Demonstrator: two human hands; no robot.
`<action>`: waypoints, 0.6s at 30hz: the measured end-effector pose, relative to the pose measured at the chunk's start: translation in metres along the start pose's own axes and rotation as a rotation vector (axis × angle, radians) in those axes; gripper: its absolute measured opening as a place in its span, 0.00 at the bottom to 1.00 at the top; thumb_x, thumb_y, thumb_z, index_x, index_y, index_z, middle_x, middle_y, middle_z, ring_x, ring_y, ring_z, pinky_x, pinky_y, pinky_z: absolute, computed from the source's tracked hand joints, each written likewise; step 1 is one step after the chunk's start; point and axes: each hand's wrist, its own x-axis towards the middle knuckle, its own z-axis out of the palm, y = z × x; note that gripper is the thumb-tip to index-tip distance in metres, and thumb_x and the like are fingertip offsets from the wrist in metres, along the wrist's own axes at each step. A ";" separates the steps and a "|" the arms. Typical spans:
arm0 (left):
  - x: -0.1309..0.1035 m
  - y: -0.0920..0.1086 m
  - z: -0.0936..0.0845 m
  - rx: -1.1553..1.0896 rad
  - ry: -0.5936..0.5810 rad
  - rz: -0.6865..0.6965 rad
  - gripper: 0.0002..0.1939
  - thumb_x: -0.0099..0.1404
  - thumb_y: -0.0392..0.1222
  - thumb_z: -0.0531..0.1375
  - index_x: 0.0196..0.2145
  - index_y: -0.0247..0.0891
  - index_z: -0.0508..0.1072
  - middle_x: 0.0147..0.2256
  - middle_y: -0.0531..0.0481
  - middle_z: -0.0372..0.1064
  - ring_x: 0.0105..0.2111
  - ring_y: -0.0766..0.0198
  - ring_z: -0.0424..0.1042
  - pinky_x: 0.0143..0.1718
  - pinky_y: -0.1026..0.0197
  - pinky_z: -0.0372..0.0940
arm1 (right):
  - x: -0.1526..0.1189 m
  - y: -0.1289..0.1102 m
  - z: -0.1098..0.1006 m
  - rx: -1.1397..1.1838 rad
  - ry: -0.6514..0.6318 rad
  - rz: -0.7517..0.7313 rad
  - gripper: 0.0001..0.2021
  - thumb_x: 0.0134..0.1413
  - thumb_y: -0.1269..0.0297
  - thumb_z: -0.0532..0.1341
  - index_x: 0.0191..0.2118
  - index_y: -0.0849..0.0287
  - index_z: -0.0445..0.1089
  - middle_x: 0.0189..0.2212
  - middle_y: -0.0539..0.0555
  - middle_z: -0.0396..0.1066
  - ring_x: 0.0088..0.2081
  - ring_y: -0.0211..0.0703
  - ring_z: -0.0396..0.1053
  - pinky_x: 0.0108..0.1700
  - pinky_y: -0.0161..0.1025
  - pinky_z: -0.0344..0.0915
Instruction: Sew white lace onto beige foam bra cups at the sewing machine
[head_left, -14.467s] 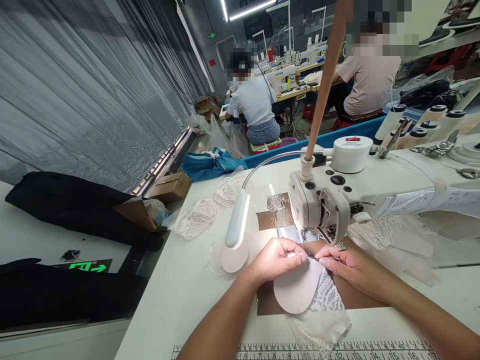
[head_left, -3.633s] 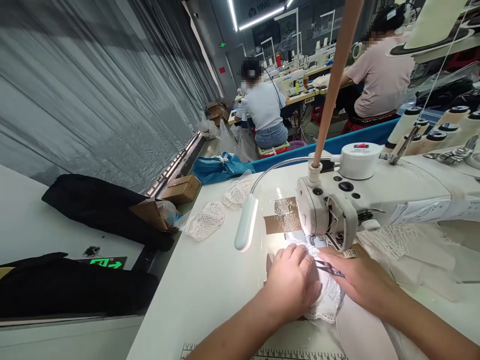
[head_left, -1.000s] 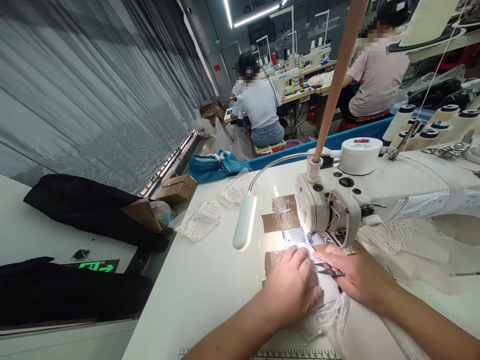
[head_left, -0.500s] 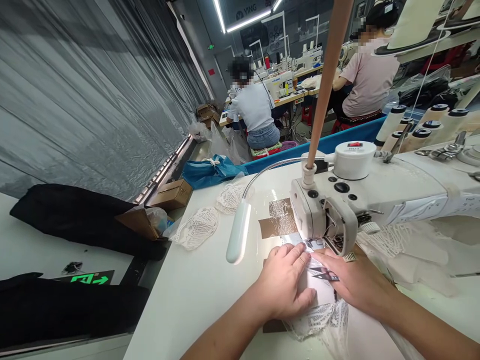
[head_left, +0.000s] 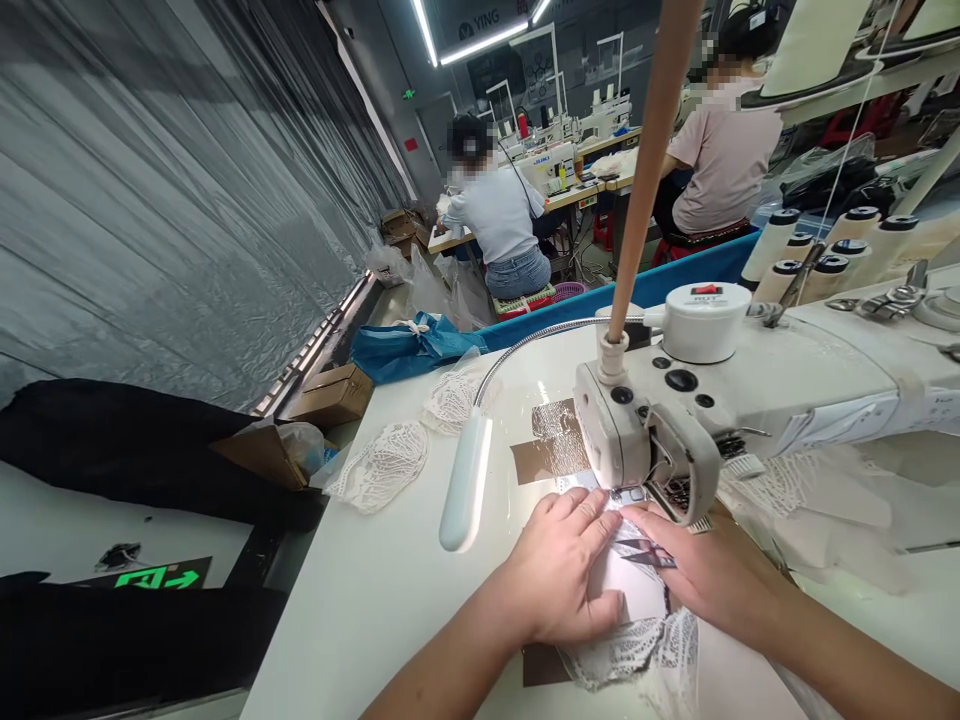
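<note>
A white sewing machine (head_left: pixel 611 430) stands on the white table, its needle area just beyond my hands. My left hand (head_left: pixel 566 565) lies flat with fingers spread on a white fabric piece (head_left: pixel 634 590) below the machine head. My right hand (head_left: pixel 697 560) is curled round small dark thread snips (head_left: pixel 646 553), whose open blades point left over the fabric. Its thumb and fingertips also touch the fabric edge near my left fingertips. White lace (head_left: pixel 619 650) hangs out below the fabric, towards me.
Two lace cups (head_left: pixel 386 465) lie left of a lamp (head_left: pixel 465 485) on a bent neck. More pale fabric (head_left: pixel 832 510) is under the machine arm at right. Thread cones (head_left: pixel 772 245) stand behind. Two people (head_left: pixel 502 215) sit at machines farther off.
The whole view has shifted slightly. Both hands stay almost in the same place on the fabric, with the snips still in my right hand.
</note>
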 end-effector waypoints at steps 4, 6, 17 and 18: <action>0.001 -0.005 -0.003 0.011 -0.006 0.027 0.38 0.58 0.56 0.56 0.62 0.37 0.57 0.62 0.38 0.55 0.58 0.45 0.58 0.57 0.45 0.54 | 0.001 -0.002 -0.005 -0.003 -0.027 -0.025 0.25 0.46 0.75 0.53 0.51 0.53 0.70 0.41 0.55 0.77 0.40 0.50 0.73 0.37 0.42 0.67; 0.001 -0.007 -0.007 0.015 -0.013 0.044 0.37 0.58 0.54 0.56 0.62 0.36 0.57 0.61 0.38 0.57 0.57 0.46 0.59 0.57 0.46 0.54 | 0.000 -0.001 -0.006 -0.003 -0.037 -0.047 0.25 0.47 0.75 0.52 0.52 0.53 0.70 0.42 0.56 0.76 0.40 0.50 0.73 0.37 0.41 0.67; -0.002 0.013 -0.006 0.007 0.081 0.044 0.24 0.65 0.46 0.52 0.56 0.32 0.64 0.55 0.38 0.65 0.50 0.48 0.64 0.53 0.46 0.58 | -0.008 0.006 0.001 -0.057 -0.158 -0.136 0.28 0.45 0.78 0.51 0.53 0.56 0.68 0.50 0.58 0.71 0.38 0.49 0.73 0.34 0.43 0.69; -0.001 0.013 -0.002 0.007 0.089 0.041 0.26 0.65 0.48 0.52 0.56 0.31 0.64 0.55 0.37 0.64 0.49 0.48 0.65 0.52 0.45 0.58 | -0.008 0.007 0.002 -0.060 -0.150 -0.145 0.28 0.46 0.78 0.50 0.54 0.57 0.67 0.52 0.59 0.70 0.39 0.49 0.73 0.35 0.43 0.70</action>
